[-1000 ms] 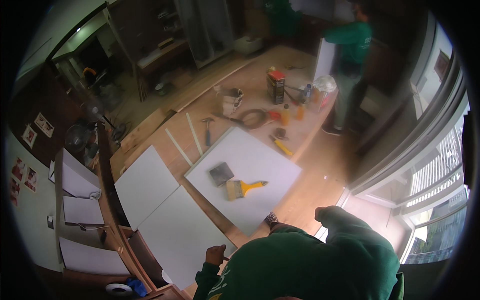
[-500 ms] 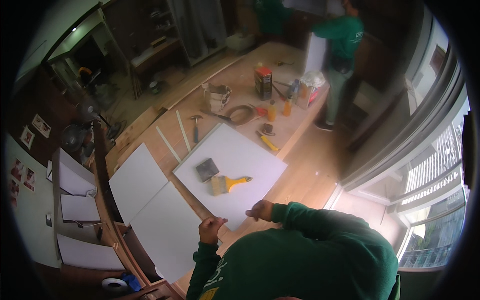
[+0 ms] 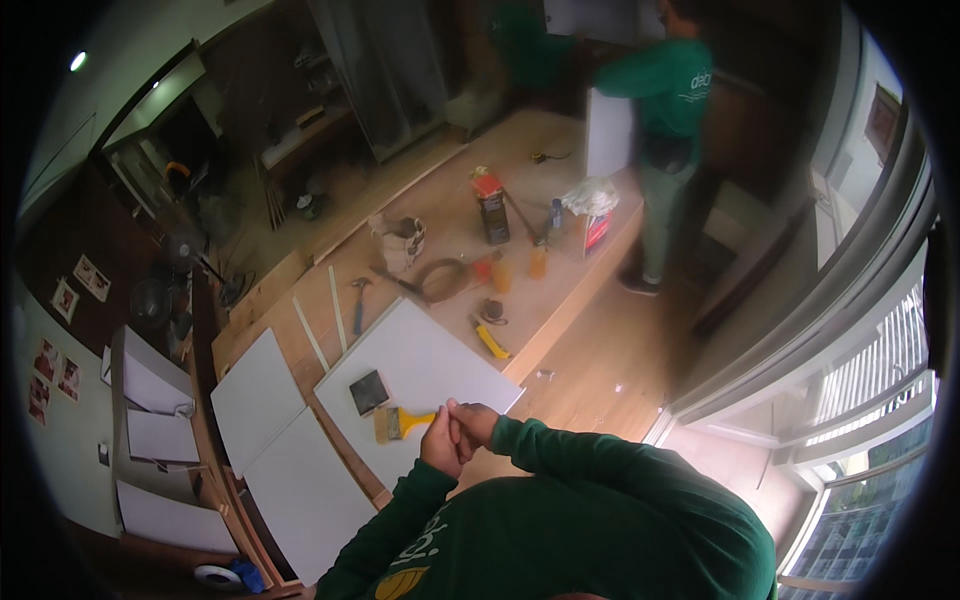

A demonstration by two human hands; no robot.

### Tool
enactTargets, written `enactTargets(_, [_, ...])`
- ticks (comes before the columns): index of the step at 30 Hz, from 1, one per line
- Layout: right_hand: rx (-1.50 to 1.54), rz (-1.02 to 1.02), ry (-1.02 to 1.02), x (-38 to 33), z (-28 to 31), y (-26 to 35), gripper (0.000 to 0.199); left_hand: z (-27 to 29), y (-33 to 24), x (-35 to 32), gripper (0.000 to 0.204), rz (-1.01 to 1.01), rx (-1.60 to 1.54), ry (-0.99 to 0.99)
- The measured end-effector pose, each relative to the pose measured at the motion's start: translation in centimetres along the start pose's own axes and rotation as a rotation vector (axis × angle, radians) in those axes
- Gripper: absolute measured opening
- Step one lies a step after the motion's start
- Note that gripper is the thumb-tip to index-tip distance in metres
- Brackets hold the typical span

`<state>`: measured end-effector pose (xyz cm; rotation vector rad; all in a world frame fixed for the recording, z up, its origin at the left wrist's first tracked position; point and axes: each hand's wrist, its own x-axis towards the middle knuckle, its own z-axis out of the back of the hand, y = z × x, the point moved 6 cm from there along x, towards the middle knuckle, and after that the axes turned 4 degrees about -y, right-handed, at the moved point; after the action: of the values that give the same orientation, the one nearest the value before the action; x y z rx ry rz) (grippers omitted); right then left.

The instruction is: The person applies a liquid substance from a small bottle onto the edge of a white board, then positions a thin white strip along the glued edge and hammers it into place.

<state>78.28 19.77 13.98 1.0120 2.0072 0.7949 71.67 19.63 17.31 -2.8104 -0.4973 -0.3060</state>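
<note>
My left hand (image 3: 440, 447) and my right hand (image 3: 476, 421) meet in front of my chest, fingers closed and touching. Whatever they pinch, if anything, is too small to make out. Just beyond them lies a white panel (image 3: 440, 355) on the worktable. On it rests a wide paintbrush (image 3: 400, 424) with a yellow handle, the handle's end partly behind my hands. Beside the bristles sits a dark, flat square piece (image 3: 369, 392), its kind unclear. Two more white panels, one nearer (image 3: 305, 500) and one farther (image 3: 260, 400), lie edge to edge on the left.
A hammer (image 3: 359, 305), yellow cutter (image 3: 490, 338), tool belt (image 3: 440, 281), dark red-topped can (image 3: 492, 212), orange bottle (image 3: 538, 262) and plastic-covered tin (image 3: 590, 220) stand or lie on the worktable (image 3: 560, 310). A co-worker (image 3: 675, 130) holds a white board (image 3: 610, 135) at the far end.
My hands, apart before, have come together. My view has shifted, so the table appears lower and further left. The brush and square piece stay on the panel.
</note>
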Motion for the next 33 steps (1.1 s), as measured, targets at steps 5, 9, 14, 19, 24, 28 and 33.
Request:
enactTargets(5, [-0.826,0.23,-0.741,0.4,22.9,-7.9,0.048,-3.9,3.2,8.2,0.053,0.043,1.059,-0.598])
enactTargets(9, [-1.19,0.438,0.002,-3.4,7.3,-2.1,0.047,-5.0,2.8,11.4,0.048,0.213,1.674,-0.433])
enactTargets(14, [-1.043,0.567,0.024,-14.2,6.2,8.6,0.055,-4.5,3.1,11.9,0.043,0.171,1.849,-0.377])
enactTargets(19, [-0.473,0.644,-0.833,-20.8,16.3,9.2,0.068,2.0,2.7,5.5,0.027,0.261,2.169,0.283])
enactTargets(24, [-0.68,0.183,-1.334,-27.8,28.9,-4.1,0.067,-3.5,-5.7,3.5,0.021,0.238,1.956,-0.335])
enactTargets(28, [-0.764,-0.357,-1.051,-28.1,27.7,-16.0,0.063,-16.8,-10.3,6.1,0.032,0.274,2.504,-0.056])
enactTargets(33, [-1.131,-0.709,-0.487,-29.2,28.4,-29.1,0.061,-28.2,-5.1,14.3,0.02,-0.142,3.103,0.499])
